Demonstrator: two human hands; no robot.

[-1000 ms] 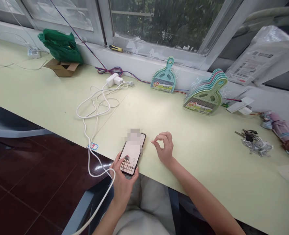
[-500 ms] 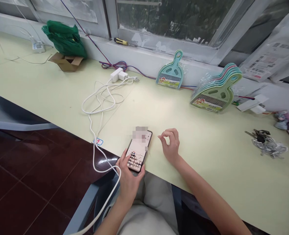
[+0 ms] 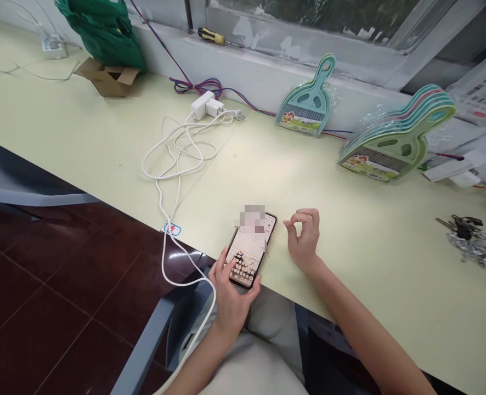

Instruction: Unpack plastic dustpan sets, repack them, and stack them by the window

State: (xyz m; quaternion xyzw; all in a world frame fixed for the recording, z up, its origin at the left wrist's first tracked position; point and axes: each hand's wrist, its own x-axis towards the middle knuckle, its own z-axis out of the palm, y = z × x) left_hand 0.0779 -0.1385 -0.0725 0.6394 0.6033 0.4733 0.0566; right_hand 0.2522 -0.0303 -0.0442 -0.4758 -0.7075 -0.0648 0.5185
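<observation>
A smartphone with a lit screen and a keyboard showing lies tilted at the table's near edge. Around its lower end my left hand is wrapped, one finger over the keyboard and the thumb at the lower right corner. Just right of the phone, my right hand rests on the pale table with its fingers curled toward the thumb and nothing between them. A white cable passes beside my left wrist.
White plugs with coiled cable sit behind. Dustpan sets and a stack of them lean by the wall. Keys lie right. An open carton and green bag stand left; a screwdriver rests on the sill.
The camera view has shifted, so the table items appear larger and mostly lower or farther right. Both hands keep nearly the same pose beside the phone.
</observation>
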